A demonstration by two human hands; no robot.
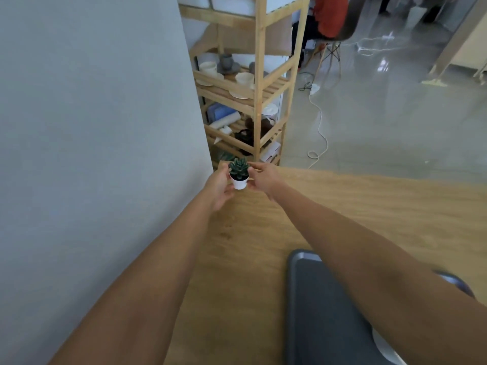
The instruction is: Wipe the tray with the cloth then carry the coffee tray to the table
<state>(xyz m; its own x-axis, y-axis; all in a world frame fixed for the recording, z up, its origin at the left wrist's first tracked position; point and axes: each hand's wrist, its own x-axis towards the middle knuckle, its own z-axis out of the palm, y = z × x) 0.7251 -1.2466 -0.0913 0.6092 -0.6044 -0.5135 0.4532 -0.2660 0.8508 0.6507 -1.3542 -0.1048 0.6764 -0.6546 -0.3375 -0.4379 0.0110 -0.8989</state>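
Your left hand (220, 185) and right hand (262, 177) both cup the small potted plant (239, 173) at the table's (250, 233) far corner. The tray (324, 299) lies nearer you — stiff, slick metal, probably light — so grip opposite rims.

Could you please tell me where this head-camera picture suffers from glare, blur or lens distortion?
In the head view, glare streaks the glossy floor at upper right; the wide-angle lens bends the wall edge and tilts the wooden shelf; the forearms and grey tray near the bottom look soft, while the small potted succulent between the left hand and right hand is fairly sharp.
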